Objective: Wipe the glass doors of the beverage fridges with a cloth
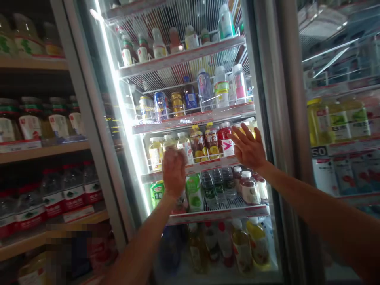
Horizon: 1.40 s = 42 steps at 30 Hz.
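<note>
Both hands are raised before the lit drinks fridge (261,59). The left hand (174,171) is blurred, fingers curled, in front of its middle shelf (208,164); whether it holds anything cannot be told. The right hand (248,148) is spread flat and empty, beside the red-labelled bottle (225,139) on that shelf.
</note>
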### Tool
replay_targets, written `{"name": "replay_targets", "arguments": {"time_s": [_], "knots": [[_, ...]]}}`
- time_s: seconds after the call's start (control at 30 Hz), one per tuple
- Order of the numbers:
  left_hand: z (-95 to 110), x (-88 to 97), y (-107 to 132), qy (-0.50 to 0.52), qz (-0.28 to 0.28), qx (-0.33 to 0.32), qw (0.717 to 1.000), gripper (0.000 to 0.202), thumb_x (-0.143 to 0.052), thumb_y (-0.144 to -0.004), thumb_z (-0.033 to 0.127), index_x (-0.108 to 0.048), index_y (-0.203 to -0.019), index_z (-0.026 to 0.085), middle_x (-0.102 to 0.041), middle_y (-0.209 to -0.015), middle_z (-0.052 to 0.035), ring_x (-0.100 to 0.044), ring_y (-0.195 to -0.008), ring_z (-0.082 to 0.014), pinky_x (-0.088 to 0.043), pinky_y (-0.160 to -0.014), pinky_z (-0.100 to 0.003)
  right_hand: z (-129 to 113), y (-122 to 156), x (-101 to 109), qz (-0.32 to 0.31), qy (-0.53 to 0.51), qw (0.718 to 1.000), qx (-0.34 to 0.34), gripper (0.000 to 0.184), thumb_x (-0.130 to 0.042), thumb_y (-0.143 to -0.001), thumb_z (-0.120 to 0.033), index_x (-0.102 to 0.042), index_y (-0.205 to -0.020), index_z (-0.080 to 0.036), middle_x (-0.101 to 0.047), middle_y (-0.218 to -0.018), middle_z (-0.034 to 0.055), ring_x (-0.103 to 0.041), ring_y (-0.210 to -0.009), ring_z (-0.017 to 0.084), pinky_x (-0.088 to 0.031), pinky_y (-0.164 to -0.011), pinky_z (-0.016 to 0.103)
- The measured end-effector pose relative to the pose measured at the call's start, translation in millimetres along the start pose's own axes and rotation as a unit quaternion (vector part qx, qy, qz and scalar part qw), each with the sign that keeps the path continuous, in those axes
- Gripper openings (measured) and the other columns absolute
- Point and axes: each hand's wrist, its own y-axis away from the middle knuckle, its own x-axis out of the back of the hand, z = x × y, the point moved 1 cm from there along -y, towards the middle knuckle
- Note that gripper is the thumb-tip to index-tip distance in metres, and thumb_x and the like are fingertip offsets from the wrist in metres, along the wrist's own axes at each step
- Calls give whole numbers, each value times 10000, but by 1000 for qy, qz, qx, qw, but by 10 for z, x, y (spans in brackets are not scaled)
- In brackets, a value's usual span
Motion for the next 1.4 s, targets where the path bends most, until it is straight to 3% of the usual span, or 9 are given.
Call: {"name": "replay_targets", "arguments": {"time_s": [0.13,0.37,0.53,0.6,0.8,0.93,1.03,1.23,1.4], "knots": [[331,-167,76,-20,-23,-140,990,546,-455,-866,193,-301,-1388,232,-399,-1431,-89,-167,-1400,-213,-293,-1100,-436,14,5,3,10,5,1000,10,583,-402,-860,-228,-266,-1418,-331,-375,-1446,-24,-247,-1372,230,-147,-1109,510],[-390,263,203,-90,166,181,965,479,-364,-903,231,-325,-1378,186,-269,-1486,-143,-205,-1389,-248,-213,-1110,-538,12,3,-12,8,6,1000,0,578,-403,-856,-245,-278,-1412,-340,-374,-1445,-35,-236,-1375,232,-142,-1111,519],[27,-3,136,-40,26,-32,998,459,-449,-866,205,-407,-1323,204,-383,-1432,-112,-196,-1393,-237,-286,-1104,-466,16,-4,-3,0,13,1000,1,551,-400,-858,-252,-319,-1397,-332,-401,-1429,-27,-256,-1368,233,-150,-1107,516],[-40,53,102,-34,-3,-60,998,435,-460,-861,215,-441,-1295,204,-423,-1403,-110,-234,-1381,-229,-300,-1101,-443,19,-7,2,-2,20,1000,2,546,-398,-857,-253,-330,-1393,-329,-409,-1424,-26,-262,-1366,235,-156,-1105,513],[-491,325,-47,-90,164,165,968,461,-333,-906,234,-346,-1356,133,-279,-1471,-171,-186,-1395,-242,-199,-1119,-536,3,-11,4,-15,18,1000,-7,562,-385,-865,-278,-278,-1415,-335,-372,-1446,-31,-228,-1378,245,-133,-1106,535],[-9,16,-125,-48,19,-31,998,412,-440,-875,269,-463,-1283,216,-423,-1409,-84,-259,-1373,-214,-295,-1104,-430,12,-9,6,-12,2,1000,3,602,-401,-856,-245,-236,-1426,-349,-351,-1458,-39,-237,-1373,252,-140,-1105,542],[-16,26,-60,-28,-45,-109,993,384,-463,-868,248,-497,-1249,227,-470,-1376,-72,-299,-1355,-217,-294,-1105,-421,19,-7,6,-2,3,1000,5,596,-399,-852,-221,-260,-1418,-345,-367,-1450,-32,-251,-1367,246,-148,-1102,535],[-560,356,58,-96,146,193,965,460,-374,-895,233,-370,-1345,135,-264,-1482,-165,-176,-1396,-261,-189,-1127,-521,9,-1,-13,18,13,1000,9,534,-392,-858,-249,-344,-1386,-311,-401,-1430,-13,-256,-1366,240,-145,-1103,524],[11,-21,-84,-38,17,-49,998,449,-441,-878,241,-410,-1324,192,-365,-1448,-100,-168,-1400,-224,-258,-1123,-439,30,5,-14,6,10,1000,14,553,-393,-861,-306,-300,-1406,-316,-356,-1458,-20,-228,-1377,236,-128,-1108,506]]}}
